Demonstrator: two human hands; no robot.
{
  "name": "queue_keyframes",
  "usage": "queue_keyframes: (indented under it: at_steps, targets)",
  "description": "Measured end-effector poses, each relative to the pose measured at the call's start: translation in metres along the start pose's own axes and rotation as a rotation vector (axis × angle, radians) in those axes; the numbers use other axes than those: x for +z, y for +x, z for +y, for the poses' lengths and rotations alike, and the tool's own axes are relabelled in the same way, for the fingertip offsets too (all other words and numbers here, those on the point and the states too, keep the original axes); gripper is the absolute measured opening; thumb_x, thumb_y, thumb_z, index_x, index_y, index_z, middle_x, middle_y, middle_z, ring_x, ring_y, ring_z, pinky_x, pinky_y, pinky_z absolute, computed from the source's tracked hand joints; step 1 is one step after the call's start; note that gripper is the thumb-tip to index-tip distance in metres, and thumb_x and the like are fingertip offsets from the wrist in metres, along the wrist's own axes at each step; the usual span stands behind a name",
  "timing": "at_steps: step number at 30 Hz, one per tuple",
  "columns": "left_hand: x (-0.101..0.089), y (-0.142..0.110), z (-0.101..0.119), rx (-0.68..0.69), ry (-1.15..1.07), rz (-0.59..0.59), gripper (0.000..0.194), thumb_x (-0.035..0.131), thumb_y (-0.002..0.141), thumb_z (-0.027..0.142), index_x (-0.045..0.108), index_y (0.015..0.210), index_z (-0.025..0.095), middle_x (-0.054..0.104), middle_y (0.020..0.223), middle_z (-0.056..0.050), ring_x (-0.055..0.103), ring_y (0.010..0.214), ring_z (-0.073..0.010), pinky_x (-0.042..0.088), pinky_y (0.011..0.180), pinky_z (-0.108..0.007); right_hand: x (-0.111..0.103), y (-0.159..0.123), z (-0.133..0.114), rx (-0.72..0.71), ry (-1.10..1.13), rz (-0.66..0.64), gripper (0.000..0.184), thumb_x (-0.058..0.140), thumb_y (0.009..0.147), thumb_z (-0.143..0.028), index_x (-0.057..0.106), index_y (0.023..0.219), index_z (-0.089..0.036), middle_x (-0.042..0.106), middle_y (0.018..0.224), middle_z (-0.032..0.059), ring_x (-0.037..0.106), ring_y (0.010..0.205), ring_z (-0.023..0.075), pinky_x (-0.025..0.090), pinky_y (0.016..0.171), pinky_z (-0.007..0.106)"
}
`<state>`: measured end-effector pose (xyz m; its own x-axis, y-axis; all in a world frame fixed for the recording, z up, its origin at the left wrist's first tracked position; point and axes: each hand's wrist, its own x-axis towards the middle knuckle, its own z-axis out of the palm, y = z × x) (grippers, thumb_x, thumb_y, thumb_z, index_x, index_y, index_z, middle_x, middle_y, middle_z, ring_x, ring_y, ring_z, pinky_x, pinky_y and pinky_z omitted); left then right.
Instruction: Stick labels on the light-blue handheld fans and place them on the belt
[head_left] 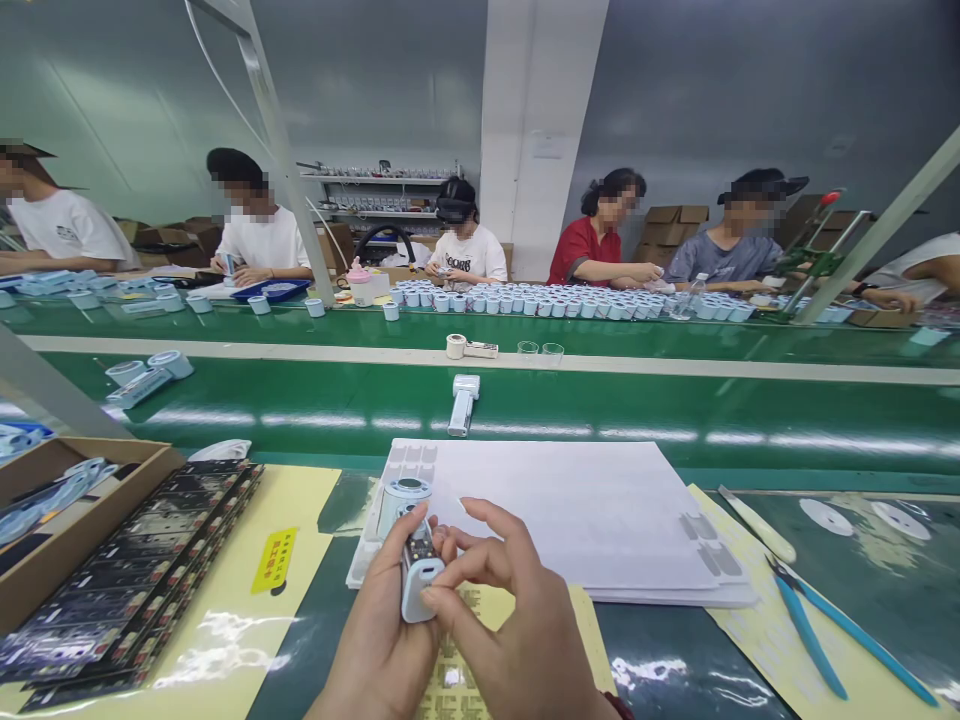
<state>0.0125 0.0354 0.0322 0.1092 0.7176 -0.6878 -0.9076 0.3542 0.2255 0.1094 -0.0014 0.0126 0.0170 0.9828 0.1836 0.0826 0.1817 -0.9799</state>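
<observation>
A light-blue handheld device [422,597] with a round head and an open handle is gripped in my left hand [382,625], thumb along its side. A dark circuit board shows inside the handle, and a small port slot sits in its end cap. My right hand [502,590] has its thumb and index finger closed at the end of that handle; any small part between them is hidden. Under the hands lies a yellow sheet [454,680] of small cut-out pieces. Just beyond is a stack of white sheets [555,520] with grey labels at its corners.
Circuit board panels [142,560] are piled at left beside a cardboard box [161,462]. At right lie blue-handled pliers [814,630] and a white-handled knife [765,528]. Another device [463,405] rests on the green conveyor belt [315,395]. Across it, several co-workers sit behind rows of light-blue cups [525,300].
</observation>
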Motion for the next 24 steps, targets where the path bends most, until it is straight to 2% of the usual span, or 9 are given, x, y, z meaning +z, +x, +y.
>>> queue_keyframes:
  at_steps: [2,4,7,10,12,16,19,21,24]
  targets:
    - [0.0,-0.005,-0.001,-0.023,-0.034,0.006,0.014,0.051,0.095,0.017,0.054,0.081,0.016,0.054,0.061,-0.001,0.06,0.046,-0.0099,0.055,0.046,-0.018,0.001,-0.003,0.001,-0.11,-0.14,0.074,0.055,0.074,0.075,-0.022,0.056,0.127,-0.028,0.075,0.082,-0.0024,0.073,0.096,0.0248,0.057,0.09,0.034]
    - [0.002,-0.011,-0.001,-0.062,-0.037,0.032,0.011,0.05,0.096,0.017,0.056,0.087,0.015,0.056,0.064,-0.001,0.059,0.044,-0.0088,0.054,0.044,-0.016,-0.001,-0.001,0.001,-0.108,-0.197,0.106,0.072,0.08,0.068,-0.023,0.05,0.133,-0.029,0.071,0.099,0.0009,0.071,0.099,0.0259,0.059,0.084,0.033]
    - [0.005,-0.017,-0.002,-0.096,-0.023,0.069,0.013,0.046,0.097,0.018,0.058,0.098,0.012,0.057,0.067,-0.002,0.055,0.039,-0.0062,0.051,0.04,-0.013,-0.009,0.006,-0.001,0.103,-0.075,-0.005,0.091,0.083,0.061,-0.026,0.039,0.141,-0.03,0.056,0.125,0.0066,0.065,0.105,0.0258,0.06,0.076,0.032]
    - [0.004,-0.017,-0.002,-0.073,0.015,0.047,0.013,0.047,0.096,0.016,0.059,0.097,0.011,0.057,0.066,-0.002,0.058,0.041,-0.0083,0.052,0.038,-0.015,-0.016,0.011,0.001,0.243,0.108,-0.144,0.077,0.072,0.075,-0.036,0.036,0.142,-0.03,0.049,0.131,0.0084,0.062,0.106,0.0236,0.061,0.077,0.034]
    - [0.002,-0.015,-0.002,-0.069,0.023,0.048,0.011,0.049,0.095,0.015,0.059,0.094,0.011,0.057,0.066,-0.002,0.059,0.042,-0.0089,0.053,0.04,-0.015,-0.015,0.009,0.005,0.186,0.091,-0.132,0.08,0.073,0.074,-0.033,0.032,0.144,-0.031,0.046,0.137,0.0087,0.061,0.108,0.0244,0.06,0.081,0.037]
    - [0.001,-0.014,-0.003,-0.016,0.047,0.08,0.003,0.058,0.091,0.013,0.061,0.092,0.012,0.062,0.069,-0.004,0.06,0.043,-0.0078,0.054,0.043,-0.015,-0.008,-0.002,0.014,-0.107,-0.131,-0.09,0.1,0.079,0.068,-0.019,0.022,0.148,-0.035,0.038,0.147,0.0088,0.056,0.119,0.0282,0.054,0.096,0.046]
    - [0.001,-0.012,-0.003,-0.033,0.079,0.081,0.004,0.059,0.09,0.013,0.062,0.088,0.012,0.063,0.068,-0.004,0.061,0.044,-0.0087,0.056,0.044,-0.016,-0.014,-0.007,0.019,-0.09,-0.082,-0.151,0.106,0.082,0.067,-0.021,0.018,0.15,-0.036,0.039,0.148,0.0088,0.052,0.125,0.0285,0.055,0.093,0.043]
    - [-0.004,-0.01,0.0,-0.009,0.125,0.072,0.006,0.059,0.089,0.009,0.063,0.085,0.01,0.064,0.068,-0.005,0.064,0.047,-0.0109,0.059,0.048,-0.019,-0.025,-0.008,0.023,0.04,0.014,-0.162,0.096,0.081,0.071,-0.028,0.025,0.148,-0.033,0.051,0.137,0.009,0.056,0.12,0.0272,0.057,0.086,0.039]
    - [-0.021,-0.006,0.005,0.137,0.307,0.049,0.01,0.061,0.082,0.0,0.067,0.084,0.007,0.072,0.077,-0.013,0.073,0.066,-0.02,0.064,0.065,-0.029,-0.043,-0.011,0.032,0.149,0.03,-0.11,0.038,0.069,0.084,-0.037,0.058,0.118,-0.027,0.06,0.123,0.0073,0.06,0.109,0.0241,0.054,0.074,0.031]
